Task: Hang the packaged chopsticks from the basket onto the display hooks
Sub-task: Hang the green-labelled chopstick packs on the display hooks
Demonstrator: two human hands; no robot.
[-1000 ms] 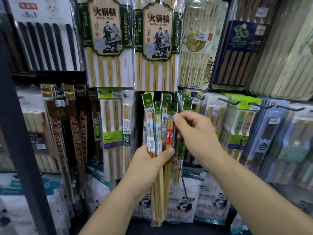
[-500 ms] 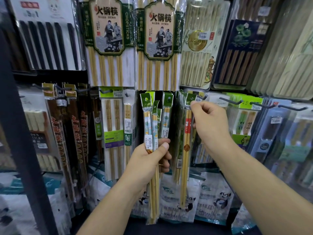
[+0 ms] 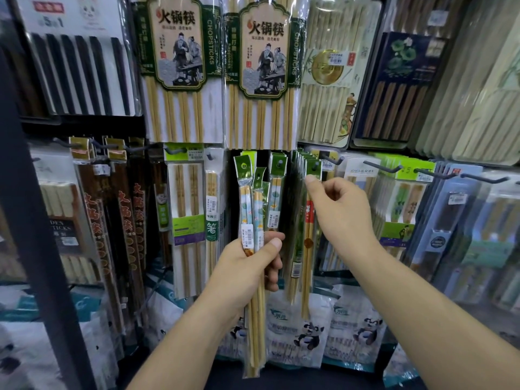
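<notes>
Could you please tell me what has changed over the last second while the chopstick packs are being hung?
The right hand drew one red-labelled pack out of the left hand's bundle, carried it right and up, and now has its green header on the hook with the row there, fingertips at the header. The left hand stayed put, gripping the remaining packs. The display is otherwise unchanged.

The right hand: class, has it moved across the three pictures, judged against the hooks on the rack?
Yes. The right hand has moved right and up, away from the left hand, carrying one pack to the hook.
</notes>
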